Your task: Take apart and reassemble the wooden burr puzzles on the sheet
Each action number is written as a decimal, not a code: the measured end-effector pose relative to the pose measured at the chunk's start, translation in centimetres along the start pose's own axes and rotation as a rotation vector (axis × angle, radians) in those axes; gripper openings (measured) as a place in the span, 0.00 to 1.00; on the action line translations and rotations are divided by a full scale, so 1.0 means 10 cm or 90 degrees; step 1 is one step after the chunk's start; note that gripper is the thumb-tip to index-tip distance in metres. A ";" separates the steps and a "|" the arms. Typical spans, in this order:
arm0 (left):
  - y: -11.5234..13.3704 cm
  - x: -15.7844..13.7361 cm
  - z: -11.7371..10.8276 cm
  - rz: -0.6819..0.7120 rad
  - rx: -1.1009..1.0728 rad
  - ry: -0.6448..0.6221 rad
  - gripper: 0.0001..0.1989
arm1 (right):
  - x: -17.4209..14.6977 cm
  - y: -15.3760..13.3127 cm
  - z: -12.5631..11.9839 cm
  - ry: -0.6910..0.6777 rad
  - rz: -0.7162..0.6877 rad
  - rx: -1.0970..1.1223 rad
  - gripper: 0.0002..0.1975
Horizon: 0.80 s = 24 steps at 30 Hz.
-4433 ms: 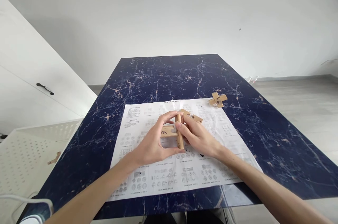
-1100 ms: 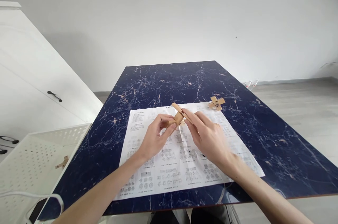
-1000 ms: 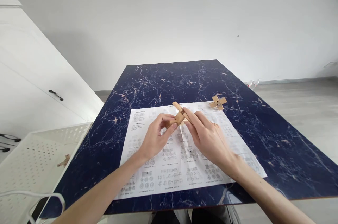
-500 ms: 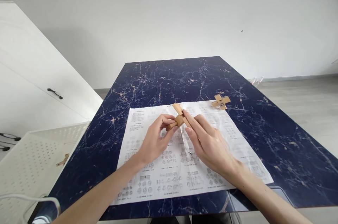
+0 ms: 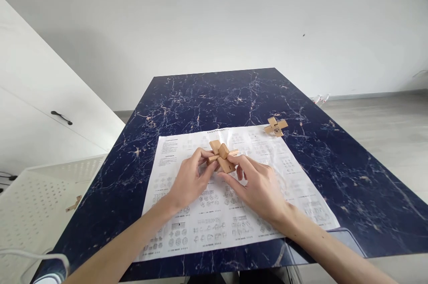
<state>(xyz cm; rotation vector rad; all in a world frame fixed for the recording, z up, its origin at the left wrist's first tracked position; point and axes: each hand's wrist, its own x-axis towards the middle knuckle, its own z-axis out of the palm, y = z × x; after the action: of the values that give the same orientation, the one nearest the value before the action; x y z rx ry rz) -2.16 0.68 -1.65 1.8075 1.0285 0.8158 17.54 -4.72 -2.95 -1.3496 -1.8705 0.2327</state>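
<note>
Between my hands is a wooden interlocking puzzle (image 5: 226, 164) made of several crossed light-brown pieces. My left hand (image 5: 192, 177) pinches a rounded stick end on its left side, thumb below and fingers above. On the other side, my right hand (image 5: 259, 181) grips it with the index finger on a piece end and the thumb near the lower front piece. Beneath both hands lies a large white instruction sheet (image 5: 180, 146) printed with small diagrams and text. Parts of the puzzle are hidden by my fingers.
Another wooden cross-shaped puzzle (image 5: 276, 128), marked with a letter, sits at the sheet's upper right corner. The table (image 5: 214, 96) is dark blue marble-patterned. At left stand a white cabinet (image 5: 40, 83) and a perforated white surface (image 5: 43, 195) with a wooden piece (image 5: 73, 203). A flat dark-edged object (image 5: 344, 239) lies at the near right edge.
The puzzle has turned in my hands, so a lower front piece and a block on top now show. My right hand has shifted from lying along it to gripping its right side.
</note>
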 end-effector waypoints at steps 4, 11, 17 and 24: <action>-0.03 0.01 -0.08 0.074 0.194 -0.014 0.08 | 0.00 -0.01 0.03 0.006 -0.006 -0.016 0.17; -0.14 0.10 -0.20 0.256 0.471 -0.063 0.13 | 0.02 -0.01 0.04 -0.032 0.028 0.013 0.15; -0.15 0.10 -0.20 0.227 0.417 -0.032 0.14 | 0.05 -0.04 0.02 -0.081 0.192 0.222 0.13; -0.13 0.07 -0.18 0.246 0.317 0.031 0.12 | 0.17 -0.07 -0.02 -0.170 0.384 0.632 0.22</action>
<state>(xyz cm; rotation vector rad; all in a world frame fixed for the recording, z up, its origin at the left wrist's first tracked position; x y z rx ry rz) -3.73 2.32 -2.01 2.4756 0.9847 0.8857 16.95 -3.60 -1.60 -1.1136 -1.1505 1.4822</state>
